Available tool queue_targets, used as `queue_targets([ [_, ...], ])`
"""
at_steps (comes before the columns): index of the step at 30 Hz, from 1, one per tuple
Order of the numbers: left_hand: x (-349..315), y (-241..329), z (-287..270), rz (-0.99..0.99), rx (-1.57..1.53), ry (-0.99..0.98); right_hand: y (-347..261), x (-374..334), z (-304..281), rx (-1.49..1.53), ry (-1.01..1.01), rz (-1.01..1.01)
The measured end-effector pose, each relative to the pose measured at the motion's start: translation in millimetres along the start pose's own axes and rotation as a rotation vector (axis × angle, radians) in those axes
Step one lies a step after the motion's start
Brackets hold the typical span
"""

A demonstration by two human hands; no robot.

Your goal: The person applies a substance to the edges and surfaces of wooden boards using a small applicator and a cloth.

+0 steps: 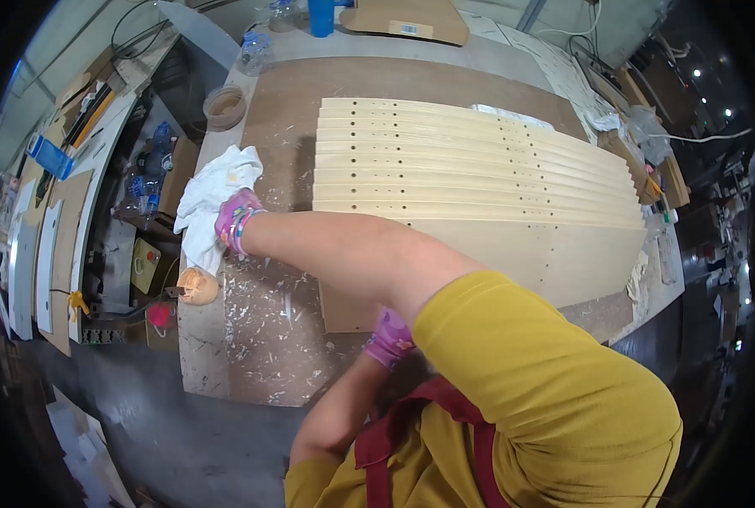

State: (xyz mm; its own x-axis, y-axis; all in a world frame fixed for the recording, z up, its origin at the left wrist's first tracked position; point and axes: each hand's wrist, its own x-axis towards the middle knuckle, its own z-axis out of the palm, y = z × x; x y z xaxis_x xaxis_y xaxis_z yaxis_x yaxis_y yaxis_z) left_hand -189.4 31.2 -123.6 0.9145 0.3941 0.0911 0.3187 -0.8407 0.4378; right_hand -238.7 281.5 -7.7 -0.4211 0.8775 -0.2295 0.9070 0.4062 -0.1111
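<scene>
My right arm crosses in front of me to the left side of the table. At its end my right hand [238,222], in a pink patterned glove, is closed on a crumpled white cloth [208,199]. My left hand [389,340], in a matching glove, is at the front edge of the boards; its fingers are partly hidden under my right arm. Several pale boards [470,190] lie overlapped like steps, with rows of small drilled holes. The nearest board [513,267] is partly covered by my right arm.
Beside the cloth stands an open tub of peach-coloured paste [198,286]. A round brown container [224,107], a clear plastic bottle [255,52] and a blue cup [320,17] stand farther back. Flat cardboard [407,21] lies at the far edge. White flakes dot the brown tabletop [267,339].
</scene>
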Motion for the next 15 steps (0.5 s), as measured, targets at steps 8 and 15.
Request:
queue_targets([
  [8, 19.7, 11.7, -48.4, 0.179, 0.08, 0.351, 51.4, -180.6, -44.2, 0.157, 0.684, -0.211],
  [15, 36.3, 36.9, -65.2, 0.259, 0.286, 0.48, 157.2, -487.7, 9.9, 0.272, 1.145, 0.361],
])
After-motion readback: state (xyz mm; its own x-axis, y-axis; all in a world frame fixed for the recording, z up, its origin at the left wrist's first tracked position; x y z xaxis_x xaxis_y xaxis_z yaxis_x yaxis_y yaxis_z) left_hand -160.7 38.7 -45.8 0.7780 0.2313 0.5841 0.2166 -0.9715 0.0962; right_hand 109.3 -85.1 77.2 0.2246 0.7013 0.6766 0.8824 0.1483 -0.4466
